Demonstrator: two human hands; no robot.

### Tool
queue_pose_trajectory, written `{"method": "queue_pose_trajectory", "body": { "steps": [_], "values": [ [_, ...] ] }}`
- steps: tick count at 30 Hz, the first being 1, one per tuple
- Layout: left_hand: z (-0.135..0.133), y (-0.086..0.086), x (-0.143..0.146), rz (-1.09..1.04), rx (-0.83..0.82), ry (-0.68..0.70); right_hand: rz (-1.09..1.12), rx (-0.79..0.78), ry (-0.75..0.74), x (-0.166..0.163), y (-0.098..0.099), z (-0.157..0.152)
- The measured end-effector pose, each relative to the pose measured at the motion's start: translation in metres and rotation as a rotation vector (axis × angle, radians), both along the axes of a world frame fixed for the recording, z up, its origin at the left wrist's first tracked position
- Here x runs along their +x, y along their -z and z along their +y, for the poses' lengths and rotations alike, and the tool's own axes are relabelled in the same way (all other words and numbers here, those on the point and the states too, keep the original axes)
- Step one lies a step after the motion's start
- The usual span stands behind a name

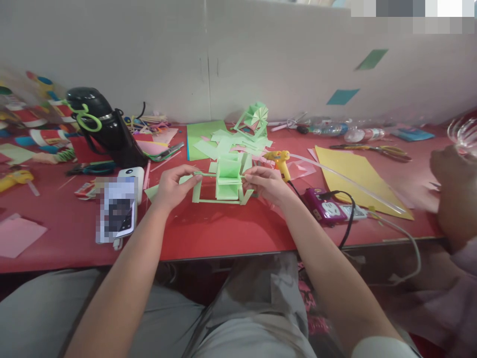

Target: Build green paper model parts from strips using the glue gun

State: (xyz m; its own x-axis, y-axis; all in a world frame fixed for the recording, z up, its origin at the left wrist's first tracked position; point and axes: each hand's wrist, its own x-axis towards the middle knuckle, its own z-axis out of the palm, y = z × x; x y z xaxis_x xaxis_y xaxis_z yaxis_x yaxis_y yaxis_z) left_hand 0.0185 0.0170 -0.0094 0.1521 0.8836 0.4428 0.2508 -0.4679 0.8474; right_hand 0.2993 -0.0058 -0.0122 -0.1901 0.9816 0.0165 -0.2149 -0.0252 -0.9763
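Note:
A light green paper paddle wheel [228, 180] with flat blades sits mid-table, with a thin green axle stick [209, 174] running through it. My left hand [178, 185] pinches the left end of that stick between thumb and fingertips. On the other side, my right hand [264, 183] is closed on the stick's right end, close to the wheel. Below and around the wheel is a green paper frame [219, 202], its left upright beside my left fingertips. The frame's right side is partly hidden by my right fingers.
Behind are green paper scraps [219, 144] and another green wheel model [256, 117]. A yellow glue gun [279, 161] lies right, its cord reaching a purple power adapter [325, 206]. Left stand a black bottle [108, 127] and a phone [118, 211]. A co-worker's hand [456, 171] is far right.

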Motion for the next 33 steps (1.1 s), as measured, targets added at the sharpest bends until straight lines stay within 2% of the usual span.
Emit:
{"method": "queue_pose_trajectory", "body": {
  "steps": [2, 7, 9, 13, 15, 18, 22, 27, 33],
  "values": [
    [0.000, 0.000, 0.000, -0.035, -0.016, -0.007, -0.076, 0.056, 0.051, 0.002, 0.002, 0.002],
    [0.000, 0.001, 0.000, -0.093, -0.052, -0.022, -0.183, 0.345, 0.339, 0.013, 0.005, 0.010],
    [0.001, 0.002, 0.000, -0.098, -0.064, -0.026, -0.227, 0.393, 0.284, 0.017, 0.006, 0.013],
    [0.003, 0.004, -0.001, -0.122, -0.078, -0.023, -0.308, 0.382, -0.060, 0.021, 0.007, 0.015],
    [0.004, 0.006, -0.001, -0.139, -0.087, -0.022, -0.320, 0.409, -0.132, 0.019, 0.006, 0.015],
    [0.005, 0.007, 0.000, -0.165, -0.108, -0.039, -0.357, 0.460, -0.116, 0.014, 0.002, 0.011],
    [0.005, 0.007, 0.002, -0.185, -0.147, -0.053, -0.434, 0.486, -0.008, 0.004, 0.000, 0.002],
    [0.007, 0.009, 0.001, -0.201, -0.165, -0.066, -0.337, 0.419, 0.113, -0.004, 0.006, 0.003],
    [0.008, 0.013, -0.001, -0.211, -0.209, -0.068, -0.261, 0.355, 0.119, -0.008, 0.008, 0.005]
  ]
}}
